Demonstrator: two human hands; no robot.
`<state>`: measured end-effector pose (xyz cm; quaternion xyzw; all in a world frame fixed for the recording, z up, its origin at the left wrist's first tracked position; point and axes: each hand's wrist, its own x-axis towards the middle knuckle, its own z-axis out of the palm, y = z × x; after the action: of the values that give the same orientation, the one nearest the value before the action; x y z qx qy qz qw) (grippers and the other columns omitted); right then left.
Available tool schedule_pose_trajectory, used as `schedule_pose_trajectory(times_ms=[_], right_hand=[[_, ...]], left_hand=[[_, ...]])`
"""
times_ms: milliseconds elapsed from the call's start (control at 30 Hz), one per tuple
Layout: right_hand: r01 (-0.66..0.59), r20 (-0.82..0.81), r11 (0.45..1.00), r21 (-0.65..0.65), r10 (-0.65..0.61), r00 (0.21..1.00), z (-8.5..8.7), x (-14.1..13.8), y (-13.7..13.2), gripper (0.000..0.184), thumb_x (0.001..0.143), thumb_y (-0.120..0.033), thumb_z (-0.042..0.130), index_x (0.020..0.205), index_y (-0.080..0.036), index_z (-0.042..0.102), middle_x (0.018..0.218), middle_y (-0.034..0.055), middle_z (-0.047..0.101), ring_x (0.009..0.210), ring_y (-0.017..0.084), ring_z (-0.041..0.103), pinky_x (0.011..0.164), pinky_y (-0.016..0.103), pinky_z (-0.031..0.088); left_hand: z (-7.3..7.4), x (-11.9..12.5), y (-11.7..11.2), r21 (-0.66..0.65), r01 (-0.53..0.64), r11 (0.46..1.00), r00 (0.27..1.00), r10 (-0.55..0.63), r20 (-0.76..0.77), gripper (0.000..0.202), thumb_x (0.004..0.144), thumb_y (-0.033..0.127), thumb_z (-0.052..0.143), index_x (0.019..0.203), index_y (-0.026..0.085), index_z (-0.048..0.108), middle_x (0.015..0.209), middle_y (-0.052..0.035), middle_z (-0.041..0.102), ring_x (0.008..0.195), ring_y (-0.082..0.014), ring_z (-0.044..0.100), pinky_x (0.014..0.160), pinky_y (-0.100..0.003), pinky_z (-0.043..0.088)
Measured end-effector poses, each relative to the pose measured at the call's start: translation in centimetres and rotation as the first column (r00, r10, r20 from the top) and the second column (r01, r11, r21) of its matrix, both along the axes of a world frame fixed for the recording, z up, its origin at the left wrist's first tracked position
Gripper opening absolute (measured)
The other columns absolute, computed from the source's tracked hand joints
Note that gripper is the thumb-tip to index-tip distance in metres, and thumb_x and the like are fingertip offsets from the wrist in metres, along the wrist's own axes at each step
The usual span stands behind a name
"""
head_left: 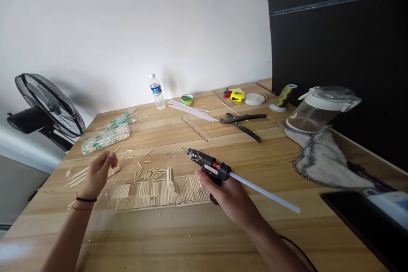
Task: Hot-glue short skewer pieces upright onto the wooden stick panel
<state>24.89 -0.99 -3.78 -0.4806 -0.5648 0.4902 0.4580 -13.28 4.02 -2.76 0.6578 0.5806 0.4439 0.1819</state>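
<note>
My right hand (228, 193) grips a black hot glue gun (210, 166), nozzle pointing up and left, with a long clear glue stick (264, 192) jutting from its back. Below its nozzle lies a long panel of wooden sticks (181, 195) set side by side, with short stacked bundles on top. One bundle (171, 180) rises higher than the others. My left hand (99, 173) hovers off the panel's left end, thumb and fingers pinched together. Anything between those fingertips is too small to make out. Loose cut sticks (153, 174) are scattered behind the panel.
Bagged sticks (106, 138) and a fan (51, 106) are at left. Behind are a water bottle (157, 92), spare glue sticks (193, 110), a ruler (196, 128) and black pliers (244, 123). A pitcher (314, 112), cloth (328, 161) and black tablet-like slab (360, 225) lie right.
</note>
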Motion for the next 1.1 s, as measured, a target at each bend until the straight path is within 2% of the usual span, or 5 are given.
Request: schedule_pose_trajectory(times_ms=[400, 600, 733, 867, 1100], right_hand=[[0.095, 0.046, 0.995, -0.023, -0.093, 0.995, 0.0, -1.0, -1.8, 0.031, 0.096, -0.054, 0.067, 0.095, -0.023, 0.065, 0.073, -0.0013, 0.055, 0.062, 0.013, 0.045, 0.057, 0.028, 0.040], [0.087, 0.139, 0.996, -0.001, -0.086, 0.987, -0.2, -1.0, -1.9, 0.026, 0.099, -0.051, 0.064, 0.095, -0.025, 0.063, 0.074, -0.0011, 0.056, 0.064, 0.016, 0.051, 0.062, 0.031, 0.045], [0.085, 0.194, 0.995, 0.055, -0.094, 0.977, -1.0, -0.1, -1.3, 0.024, 0.092, -0.049, 0.075, 0.094, -0.026, 0.068, 0.084, 0.0018, 0.063, 0.073, 0.019, 0.058, 0.068, 0.032, 0.050], [0.111, 0.127, 0.994, -0.026, -0.106, 0.986, -1.2, 0.4, -1.2, 0.026, 0.090, -0.047, 0.077, 0.099, -0.024, 0.070, 0.086, 0.0022, 0.065, 0.074, 0.018, 0.058, 0.069, 0.031, 0.050], [0.067, 0.158, 0.997, 0.025, -0.070, 0.985, 0.5, -1.0, -1.1, 0.033, 0.088, -0.047, 0.078, 0.110, -0.024, 0.071, 0.085, 0.0024, 0.062, 0.071, 0.018, 0.059, 0.060, 0.030, 0.049]], left_hand=[[-3.5, -0.1, -0.4, -0.179, 0.154, 0.972, 0.971, -0.116, 0.207, 0.047, 0.101, 0.052, 0.051, 0.067, 0.021, 0.062, 0.068, -0.0015, 0.057, 0.069, -0.0185, 0.052, 0.067, -0.032, 0.044], [-4.3, 1.3, -0.6, -0.371, 0.194, 0.908, 0.944, -0.070, 0.322, 0.046, 0.096, 0.054, 0.054, 0.064, 0.022, 0.063, 0.060, 0.0000, 0.051, 0.052, -0.0155, 0.038, 0.049, -0.030, 0.030], [-4.3, 1.5, -0.4, -0.340, 0.172, 0.925, 0.948, -0.061, 0.312, 0.046, 0.094, 0.056, 0.055, 0.062, 0.023, 0.063, 0.060, -0.0017, 0.054, 0.056, -0.0171, 0.044, 0.051, -0.030, 0.034], [-4.3, 1.5, -0.2, -0.329, 0.150, 0.933, 0.958, -0.054, 0.282, 0.048, 0.091, 0.060, 0.056, 0.060, 0.024, 0.063, 0.059, -0.0027, 0.056, 0.056, -0.0187, 0.046, 0.052, -0.031, 0.038], [-4.6, 1.4, 0.0, -0.307, 0.174, 0.936, 0.951, -0.078, 0.300, 0.049, 0.090, 0.062, 0.056, 0.059, 0.024, 0.063, 0.060, -0.0033, 0.058, 0.058, -0.0192, 0.048, 0.055, -0.032, 0.041]])
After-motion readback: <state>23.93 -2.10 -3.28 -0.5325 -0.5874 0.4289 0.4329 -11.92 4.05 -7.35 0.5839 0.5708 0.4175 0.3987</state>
